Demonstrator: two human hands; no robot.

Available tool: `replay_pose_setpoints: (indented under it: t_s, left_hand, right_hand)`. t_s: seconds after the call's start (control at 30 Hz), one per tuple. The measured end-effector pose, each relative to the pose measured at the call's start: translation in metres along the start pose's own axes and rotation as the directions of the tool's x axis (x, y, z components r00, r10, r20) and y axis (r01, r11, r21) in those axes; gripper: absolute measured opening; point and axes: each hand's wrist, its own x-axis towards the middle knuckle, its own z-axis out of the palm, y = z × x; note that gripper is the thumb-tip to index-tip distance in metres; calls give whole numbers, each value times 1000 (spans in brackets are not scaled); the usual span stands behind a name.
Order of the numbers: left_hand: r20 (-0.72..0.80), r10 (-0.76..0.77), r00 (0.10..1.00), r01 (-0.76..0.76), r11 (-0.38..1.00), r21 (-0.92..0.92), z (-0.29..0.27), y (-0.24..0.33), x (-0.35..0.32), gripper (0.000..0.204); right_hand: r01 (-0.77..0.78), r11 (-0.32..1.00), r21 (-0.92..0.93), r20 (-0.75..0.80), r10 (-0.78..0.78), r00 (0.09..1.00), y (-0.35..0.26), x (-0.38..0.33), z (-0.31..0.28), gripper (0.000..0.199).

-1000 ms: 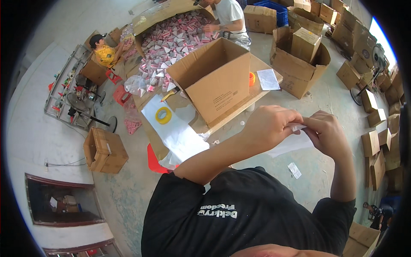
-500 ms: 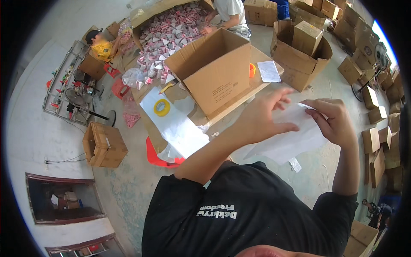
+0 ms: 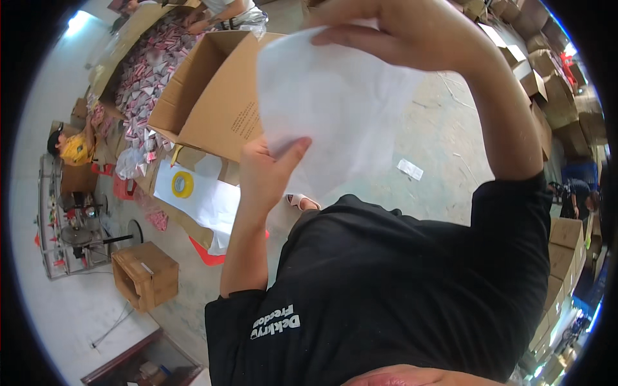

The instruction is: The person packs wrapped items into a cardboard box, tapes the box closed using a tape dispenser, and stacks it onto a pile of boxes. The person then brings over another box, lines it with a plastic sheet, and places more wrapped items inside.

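A thin, translucent white plastic sheet, perhaps a bag, hangs stretched between my two hands in front of my chest. My right hand is raised at the top and pinches its upper edge between thumb and fingers. Lower down, my left hand grips the left side, its thumb lying on the near face and its fingers hidden behind. Just beyond stands an open cardboard box on the table, partly covered by the sheet. A roll of yellow tape lies on white sheeting left of my left hand.
Behind the box is a big heap of pink-and-white small packets. One person in light clothing works there, another in yellow sits at the left. A cardboard carton stands on the floor at the lower left; cartons line the right side.
My right hand has risen with the sheet and moved left. My left hand, open before, has come down and now grips the sheet's left side. The view has turned right.
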Motion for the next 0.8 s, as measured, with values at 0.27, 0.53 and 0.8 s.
replay_pose_setpoints:
  t_s: [0.27,0.53,0.8]
  left_hand:
    - [-143,104,984,-90,991,98,-12,1,1,18]
    - [-294,101,950,-58,987,153,-63,0,10,21]
    - [-392,47,919,71,957,281,-138,-1,27,28]
  right_hand:
    - [16,1000,-8,-77,-16,997,6,42,-2,20]
    - [39,999,2,124,-39,991,18,104,7,18]
    - [16,990,140,115,-33,993,63,186,53,21]
